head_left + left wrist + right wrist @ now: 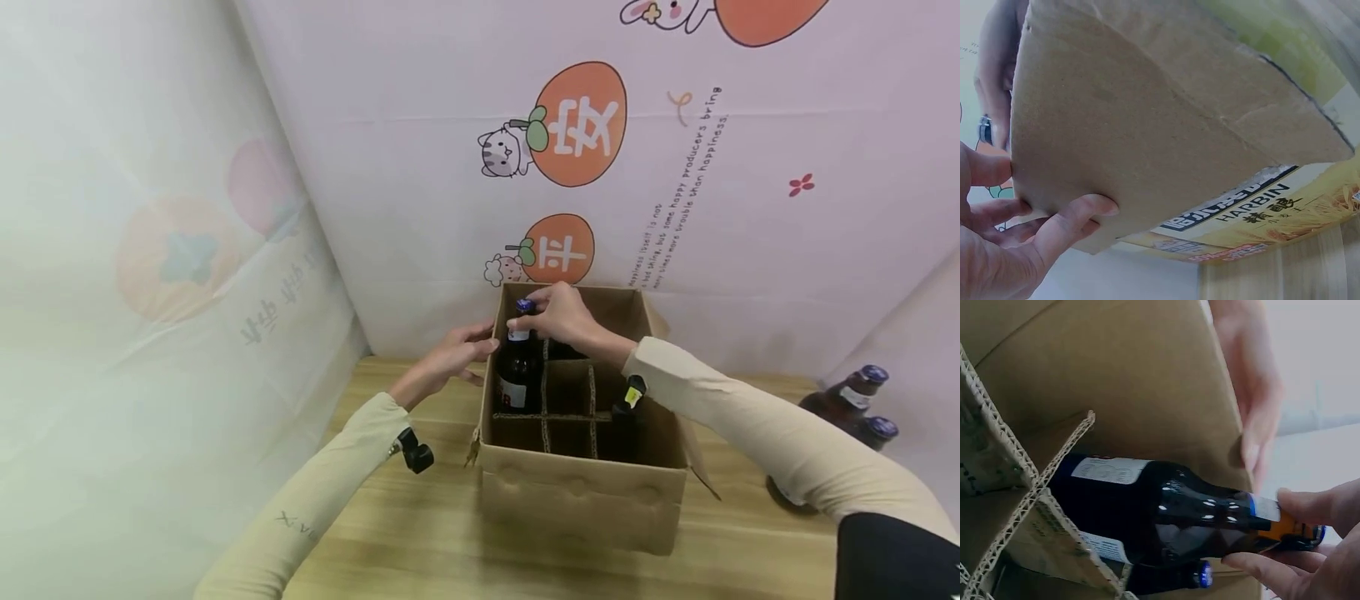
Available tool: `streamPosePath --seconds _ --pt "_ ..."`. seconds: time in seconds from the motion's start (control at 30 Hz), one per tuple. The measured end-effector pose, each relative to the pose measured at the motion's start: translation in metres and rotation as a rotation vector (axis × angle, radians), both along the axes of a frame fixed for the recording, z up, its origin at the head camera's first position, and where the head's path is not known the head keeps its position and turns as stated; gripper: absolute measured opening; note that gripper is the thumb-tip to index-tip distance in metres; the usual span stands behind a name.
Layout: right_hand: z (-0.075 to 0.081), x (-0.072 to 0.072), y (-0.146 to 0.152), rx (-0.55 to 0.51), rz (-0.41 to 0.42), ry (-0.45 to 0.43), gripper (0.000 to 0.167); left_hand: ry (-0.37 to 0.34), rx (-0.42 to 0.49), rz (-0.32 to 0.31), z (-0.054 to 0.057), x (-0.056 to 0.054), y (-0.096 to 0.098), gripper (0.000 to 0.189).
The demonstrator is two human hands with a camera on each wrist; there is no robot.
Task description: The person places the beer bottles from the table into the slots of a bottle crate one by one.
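Note:
My right hand (566, 317) pinches the neck of a dark beer bottle (519, 367), which has a blue cap and a pale label. In the right wrist view, thumb and fingers lie on either side of that neck, and the bottle's (1185, 512) lower part is within a compartment of the cardboard box (577, 500). My left hand (446, 360) touches the box's left side near the rim. Its fingers look fairly straight against the brown flap (1129, 112) in the left wrist view.
Corrugated dividers (543, 417) split the box. Another capped bottle (1172, 578) lies beside the held one. Several dark bottles (840, 404) stand right of the box, partly behind the right sleeve. A printed curtain (420, 167) hangs behind the wooden table (405, 533).

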State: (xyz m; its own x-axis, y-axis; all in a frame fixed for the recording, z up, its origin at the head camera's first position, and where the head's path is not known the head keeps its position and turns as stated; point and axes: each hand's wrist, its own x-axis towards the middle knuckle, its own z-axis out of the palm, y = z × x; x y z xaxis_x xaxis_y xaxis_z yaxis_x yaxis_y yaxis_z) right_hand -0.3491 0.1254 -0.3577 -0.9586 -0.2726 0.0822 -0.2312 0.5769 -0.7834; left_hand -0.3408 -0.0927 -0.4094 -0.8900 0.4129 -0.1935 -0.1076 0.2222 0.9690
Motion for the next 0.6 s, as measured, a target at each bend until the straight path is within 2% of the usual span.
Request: streamPosePath --seconds 0.1,0.27,0.43,0.6 --pt "-0.007 -0.003 -0.004 0.07 0.049 -0.003 0.038 -0.004 -0.002 -0.01 0.003 -0.001 -0.003 0.066" --pt "-0.029 -0.003 -0.008 0.151 0.152 0.031 0.02 -0.015 0.009 0.014 -0.002 0.001 -0.004 0.066" --pt "-0.043 -0.007 -0.011 0.231 0.22 0.046 0.053 -0.004 0.019 0.006 -0.002 -0.001 -0.002 0.066" --pt "-0.05 -0.011 -0.013 0.269 0.301 0.028 0.057 -0.009 0.013 0.011 0.0 -0.002 -0.001 0.067"
